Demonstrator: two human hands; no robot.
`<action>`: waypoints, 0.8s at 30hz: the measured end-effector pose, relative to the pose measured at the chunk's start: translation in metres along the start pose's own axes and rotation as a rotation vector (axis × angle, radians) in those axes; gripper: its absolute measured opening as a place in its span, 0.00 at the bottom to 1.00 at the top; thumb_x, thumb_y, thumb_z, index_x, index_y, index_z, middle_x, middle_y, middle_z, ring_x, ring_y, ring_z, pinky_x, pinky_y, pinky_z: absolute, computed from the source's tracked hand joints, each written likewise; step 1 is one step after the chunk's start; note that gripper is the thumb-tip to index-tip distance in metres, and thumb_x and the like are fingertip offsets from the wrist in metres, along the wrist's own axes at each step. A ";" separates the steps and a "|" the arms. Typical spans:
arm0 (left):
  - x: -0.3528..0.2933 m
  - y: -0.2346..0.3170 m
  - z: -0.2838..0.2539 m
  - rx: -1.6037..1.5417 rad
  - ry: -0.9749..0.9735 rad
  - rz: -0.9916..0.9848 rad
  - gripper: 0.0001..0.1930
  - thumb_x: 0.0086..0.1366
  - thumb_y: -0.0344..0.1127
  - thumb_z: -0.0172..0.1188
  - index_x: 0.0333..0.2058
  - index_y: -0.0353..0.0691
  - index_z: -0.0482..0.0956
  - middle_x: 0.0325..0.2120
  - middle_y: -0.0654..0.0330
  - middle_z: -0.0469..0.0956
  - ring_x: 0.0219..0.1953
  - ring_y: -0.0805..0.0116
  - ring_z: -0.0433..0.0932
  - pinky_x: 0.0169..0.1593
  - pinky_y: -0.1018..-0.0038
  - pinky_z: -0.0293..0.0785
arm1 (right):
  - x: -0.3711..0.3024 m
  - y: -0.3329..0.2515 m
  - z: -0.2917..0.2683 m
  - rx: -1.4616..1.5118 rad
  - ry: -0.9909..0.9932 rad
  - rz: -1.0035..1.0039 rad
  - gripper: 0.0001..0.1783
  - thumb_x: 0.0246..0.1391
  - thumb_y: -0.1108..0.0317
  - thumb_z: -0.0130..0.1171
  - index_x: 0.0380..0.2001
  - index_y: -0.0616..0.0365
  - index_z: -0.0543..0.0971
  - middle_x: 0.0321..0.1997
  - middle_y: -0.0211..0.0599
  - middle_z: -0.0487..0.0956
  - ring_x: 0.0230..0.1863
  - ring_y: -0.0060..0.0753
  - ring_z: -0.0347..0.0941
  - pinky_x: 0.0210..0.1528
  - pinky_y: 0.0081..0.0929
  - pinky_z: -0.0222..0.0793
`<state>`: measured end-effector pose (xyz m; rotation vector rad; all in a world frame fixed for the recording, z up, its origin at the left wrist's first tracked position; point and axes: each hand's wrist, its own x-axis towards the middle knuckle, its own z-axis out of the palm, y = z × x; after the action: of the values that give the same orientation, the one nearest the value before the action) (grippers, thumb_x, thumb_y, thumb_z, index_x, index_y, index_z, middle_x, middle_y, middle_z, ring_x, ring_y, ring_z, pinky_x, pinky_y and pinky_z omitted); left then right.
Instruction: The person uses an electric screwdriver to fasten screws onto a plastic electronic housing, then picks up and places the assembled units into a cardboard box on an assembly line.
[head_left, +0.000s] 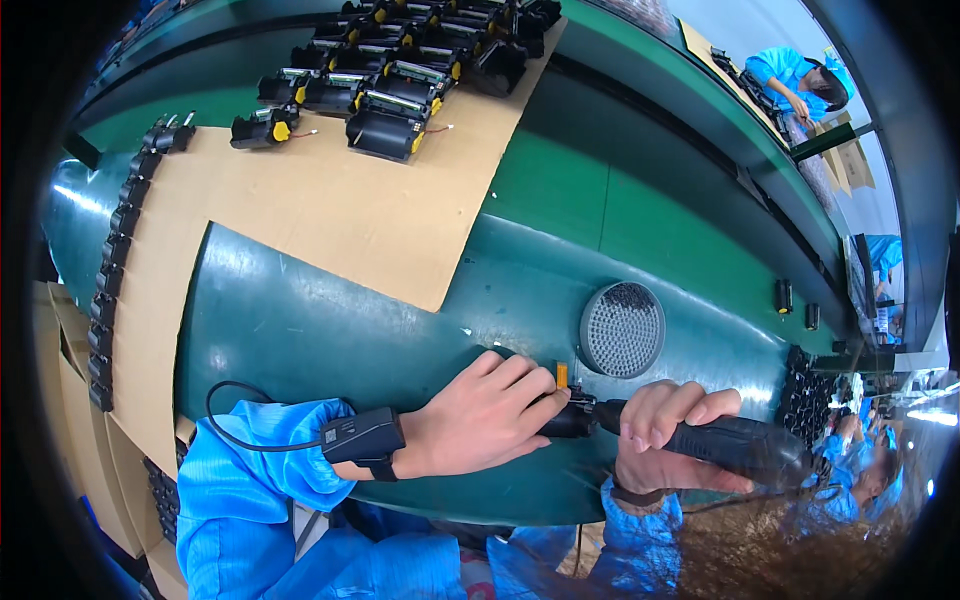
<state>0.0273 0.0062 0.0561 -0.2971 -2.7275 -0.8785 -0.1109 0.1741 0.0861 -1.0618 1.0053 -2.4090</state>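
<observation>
My right hand [668, 432] is wrapped round a black electric screwdriver [748, 450] lying nearly level, its tip pointing left. That tip meets a small black plastic part [568, 424], from which an orange tab [561, 375] sticks up. My left hand [488, 412] grips this part, its fingers closed over the left end; the hand covers much of it. Just beyond my hands stands a round grey dimpled dish [600, 350] with small dark pieces, probably screws, heaped at its far side.
A cardboard sheet [330, 215] bears several black assemblies [388, 128] with yellow gears and, along its left edge, a row of black parts [118, 235]. Two small black parts [784, 296] and a black pile [805, 395] lie right. Other people [790, 80] work beyond the green table [300, 330].
</observation>
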 end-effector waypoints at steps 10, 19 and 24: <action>-0.001 0.000 0.001 0.023 -0.008 0.005 0.26 0.61 0.48 0.69 0.54 0.40 0.79 0.44 0.63 0.73 0.47 0.64 0.71 0.46 0.67 0.66 | -0.004 0.005 0.005 -0.013 0.014 0.009 0.47 0.50 0.20 0.57 0.42 0.59 0.68 0.25 0.38 0.73 0.20 0.31 0.71 0.23 0.31 0.71; -0.001 0.000 0.003 -0.007 -0.025 -0.022 0.27 0.60 0.48 0.69 0.55 0.40 0.78 0.47 0.61 0.73 0.52 0.61 0.72 0.50 0.64 0.67 | -0.002 0.012 -0.003 -0.102 -0.143 0.031 0.46 0.47 0.18 0.57 0.38 0.55 0.66 0.22 0.32 0.70 0.17 0.30 0.68 0.18 0.31 0.68; -0.002 -0.001 0.004 -0.016 -0.006 -0.003 0.28 0.59 0.47 0.70 0.55 0.40 0.78 0.49 0.60 0.73 0.53 0.60 0.71 0.51 0.64 0.67 | -0.004 0.012 -0.006 -0.124 -0.238 0.004 0.47 0.48 0.19 0.59 0.39 0.59 0.71 0.23 0.36 0.75 0.19 0.32 0.72 0.23 0.33 0.73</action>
<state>0.0281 0.0080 0.0517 -0.2997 -2.7278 -0.9013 -0.1123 0.1706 0.0726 -1.3507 1.0812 -2.1751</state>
